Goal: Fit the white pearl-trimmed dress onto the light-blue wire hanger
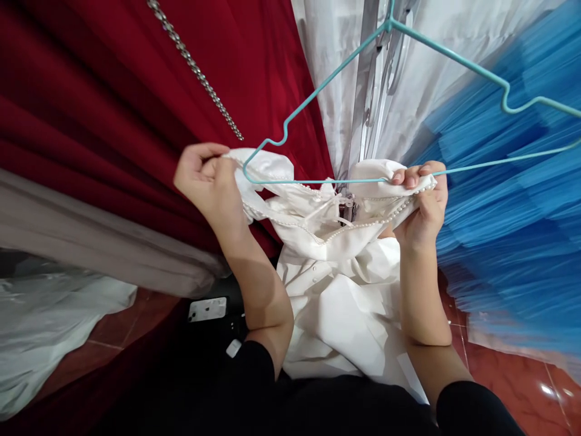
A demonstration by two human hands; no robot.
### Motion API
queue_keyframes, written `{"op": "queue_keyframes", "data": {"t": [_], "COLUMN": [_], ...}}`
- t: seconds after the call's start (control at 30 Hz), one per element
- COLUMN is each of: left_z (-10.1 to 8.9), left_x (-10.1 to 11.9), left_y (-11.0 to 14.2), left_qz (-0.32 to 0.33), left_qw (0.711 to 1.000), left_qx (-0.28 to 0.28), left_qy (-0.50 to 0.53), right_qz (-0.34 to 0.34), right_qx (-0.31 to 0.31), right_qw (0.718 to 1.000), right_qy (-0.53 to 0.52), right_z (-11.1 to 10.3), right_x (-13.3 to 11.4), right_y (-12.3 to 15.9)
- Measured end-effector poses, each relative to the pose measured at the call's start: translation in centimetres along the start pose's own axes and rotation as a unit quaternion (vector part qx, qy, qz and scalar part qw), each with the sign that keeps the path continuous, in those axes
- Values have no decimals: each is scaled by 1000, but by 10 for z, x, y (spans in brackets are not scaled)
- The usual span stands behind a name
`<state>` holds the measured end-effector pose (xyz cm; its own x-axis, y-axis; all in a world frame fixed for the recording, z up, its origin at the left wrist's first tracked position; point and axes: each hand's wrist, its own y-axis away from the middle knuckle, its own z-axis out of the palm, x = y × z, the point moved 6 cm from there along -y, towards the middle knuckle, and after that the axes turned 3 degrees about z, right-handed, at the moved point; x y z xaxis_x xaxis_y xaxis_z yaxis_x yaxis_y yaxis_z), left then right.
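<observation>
Mid-frame, left hand and right hand, fingers curled tight, stretch the white dress's neckline, apparently not yet settled over the turquoise hanger's bare shoulders.

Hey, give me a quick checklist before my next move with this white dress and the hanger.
1. Left hand gripping the white dress: ok, at one side of the top.
2. Right hand gripping it too: ok, at the other side.
3. Dress over the right shoulder of the turquoise hanger: not ok, that notched part is bare.
4. Hanger's left corner inside the dress's strap: cannot tell, they overlap in this view.
5. Hanger's hook secured: cannot tell, its top is out of frame.
</observation>
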<state>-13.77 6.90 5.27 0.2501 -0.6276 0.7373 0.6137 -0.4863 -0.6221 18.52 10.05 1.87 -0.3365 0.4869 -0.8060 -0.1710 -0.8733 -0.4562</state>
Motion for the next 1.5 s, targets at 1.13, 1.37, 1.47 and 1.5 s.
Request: {"op": "queue_keyframes", "data": {"t": [1.13,1.37,1.47,1.5], "left_z": [91,78,77,77], "left_x": [13,20,21,21], "left_y": [99,93,93,93], "left_qz": [-198,-202,-204,-203], "left_qw": [923,933,932,931], "left_qx": [-122,-135,-136,-139], "left_qy": [307,267,268,269], "right_qz": [-62,-145,-153,-151], "right_qx": [191,246,201,182], "right_qw": [930,862,856,859], "right_qy": [307,419,451,455], "right_z": [-77,-114,-98,-93], "right_x": [-33,-109,-124,-124], "right_y": [-14,-51,-61,-65]}}
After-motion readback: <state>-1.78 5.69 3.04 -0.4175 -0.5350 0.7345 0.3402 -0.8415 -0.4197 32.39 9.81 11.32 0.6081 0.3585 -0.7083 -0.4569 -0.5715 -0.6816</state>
